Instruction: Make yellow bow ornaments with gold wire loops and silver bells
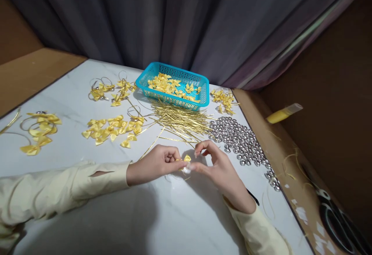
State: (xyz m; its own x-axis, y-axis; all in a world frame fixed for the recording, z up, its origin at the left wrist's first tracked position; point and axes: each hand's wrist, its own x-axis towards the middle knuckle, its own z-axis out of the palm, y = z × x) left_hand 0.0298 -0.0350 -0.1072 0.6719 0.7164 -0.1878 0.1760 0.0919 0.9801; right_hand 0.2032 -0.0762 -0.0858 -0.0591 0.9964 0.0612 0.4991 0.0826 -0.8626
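Just above the near part of the table, my left hand (pixel 158 162) is closed in a pinch on a small yellow ribbon bow (pixel 187 158). My right hand (pixel 216 166) comes in from the right with thumb and fingers apart. Its thumb tip reaches a small whitish, shiny bit beside the bow; I cannot make out what that is. Behind both hands lies a loose pile of gold twist ties (pixel 183 121). To the right of the ties spreads a heap of small silver bells (pixel 240 138).
A turquoise basket (pixel 205 94) of yellow bows stands at the back. More bows (pixel 101 129) lie left of centre, others (pixel 42 129) at far left and some (pixel 225 100) at back right. Black scissors (pixel 334 220) and paper scraps are by the right edge. A dark curtain (pixel 145 18) hangs behind.
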